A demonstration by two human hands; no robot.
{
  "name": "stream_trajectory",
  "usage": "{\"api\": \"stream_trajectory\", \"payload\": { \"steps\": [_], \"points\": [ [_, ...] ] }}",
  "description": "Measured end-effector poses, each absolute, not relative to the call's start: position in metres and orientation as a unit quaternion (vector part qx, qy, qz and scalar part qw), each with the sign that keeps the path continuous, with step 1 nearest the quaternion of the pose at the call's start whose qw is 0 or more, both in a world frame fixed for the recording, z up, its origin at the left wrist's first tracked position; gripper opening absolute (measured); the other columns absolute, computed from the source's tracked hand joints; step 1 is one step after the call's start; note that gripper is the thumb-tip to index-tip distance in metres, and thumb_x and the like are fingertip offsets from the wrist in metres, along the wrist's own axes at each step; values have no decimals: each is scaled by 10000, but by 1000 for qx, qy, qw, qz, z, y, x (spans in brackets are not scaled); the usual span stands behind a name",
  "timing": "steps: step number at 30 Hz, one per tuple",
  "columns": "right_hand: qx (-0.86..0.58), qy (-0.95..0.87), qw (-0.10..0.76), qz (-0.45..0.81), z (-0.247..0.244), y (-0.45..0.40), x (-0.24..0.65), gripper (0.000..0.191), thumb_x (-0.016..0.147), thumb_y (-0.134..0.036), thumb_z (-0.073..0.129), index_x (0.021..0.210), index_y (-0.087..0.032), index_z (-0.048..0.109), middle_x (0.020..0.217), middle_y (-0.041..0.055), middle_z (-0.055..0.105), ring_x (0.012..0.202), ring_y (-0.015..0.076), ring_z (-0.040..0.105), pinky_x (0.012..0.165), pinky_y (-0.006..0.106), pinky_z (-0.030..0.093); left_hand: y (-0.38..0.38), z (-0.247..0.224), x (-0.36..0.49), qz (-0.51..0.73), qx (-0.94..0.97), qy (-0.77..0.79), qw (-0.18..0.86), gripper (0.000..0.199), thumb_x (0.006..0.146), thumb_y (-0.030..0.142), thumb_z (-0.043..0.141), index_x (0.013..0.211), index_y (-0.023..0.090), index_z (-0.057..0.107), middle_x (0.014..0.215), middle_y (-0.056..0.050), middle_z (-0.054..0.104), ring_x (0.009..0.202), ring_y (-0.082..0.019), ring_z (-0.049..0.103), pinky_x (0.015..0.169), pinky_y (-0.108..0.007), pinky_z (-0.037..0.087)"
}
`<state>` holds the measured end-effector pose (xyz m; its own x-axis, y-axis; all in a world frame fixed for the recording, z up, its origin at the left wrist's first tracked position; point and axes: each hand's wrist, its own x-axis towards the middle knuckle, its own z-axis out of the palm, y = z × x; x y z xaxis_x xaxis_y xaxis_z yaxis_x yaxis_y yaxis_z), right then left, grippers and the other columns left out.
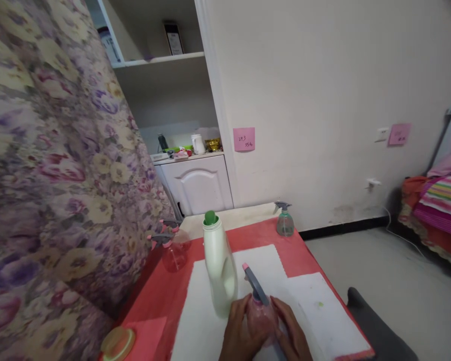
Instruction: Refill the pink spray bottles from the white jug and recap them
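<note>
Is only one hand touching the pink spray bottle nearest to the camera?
No, the left hand and right hand both hold this pink spray bottle.

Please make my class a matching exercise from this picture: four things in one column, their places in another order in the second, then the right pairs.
Things
1. Nearest spray bottle
2. Pale green jug
3. Farthest spray bottle
4. Floral curtain

Places
A. Far right corner of the red cloth
B. Left side of the view
C. Between the left hand and right hand
D. Just beyond the left hand

Pairs: 1-C, 2-D, 3-A, 4-B
</note>
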<state>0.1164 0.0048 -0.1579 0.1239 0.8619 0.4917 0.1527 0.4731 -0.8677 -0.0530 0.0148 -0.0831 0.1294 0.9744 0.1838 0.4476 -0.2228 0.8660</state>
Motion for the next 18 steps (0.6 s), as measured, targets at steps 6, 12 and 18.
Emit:
{"api": "stream_trajectory", "payload": {
  "steps": [6,12,18],
  "points": [
    [-414,-582,627,311,-162,10,116,460,922,-479,490,1305,-230,544,1316,106,613,1222,254,583,1025,327,495,25,-92,-53,425,634,432,481,886,555,496,817,1301,230,421,1337,-138,553,1239,-336,525,1064,-457,396],
    [-412,-576,633,312,-159,9,116,448,907,-473,506,1273,-225,576,1275,112,648,1175,269,621,995,355,522,25,-80,-53,407,625,387,542,972,471,456,882,1312,232,449,1337,-117,565,1260,-352,505,1084,-471,368],
    [-411,-568,625,342,-154,6,118,454,901,-497,504,1247,-218,596,1260,118,662,1167,272,630,992,354,524,11,-74,-47,422,622,456,476,856,470,188,818,1246,235,457,1285,-103,606,1213,-336,544,1068,-444,395]
  ]
}}
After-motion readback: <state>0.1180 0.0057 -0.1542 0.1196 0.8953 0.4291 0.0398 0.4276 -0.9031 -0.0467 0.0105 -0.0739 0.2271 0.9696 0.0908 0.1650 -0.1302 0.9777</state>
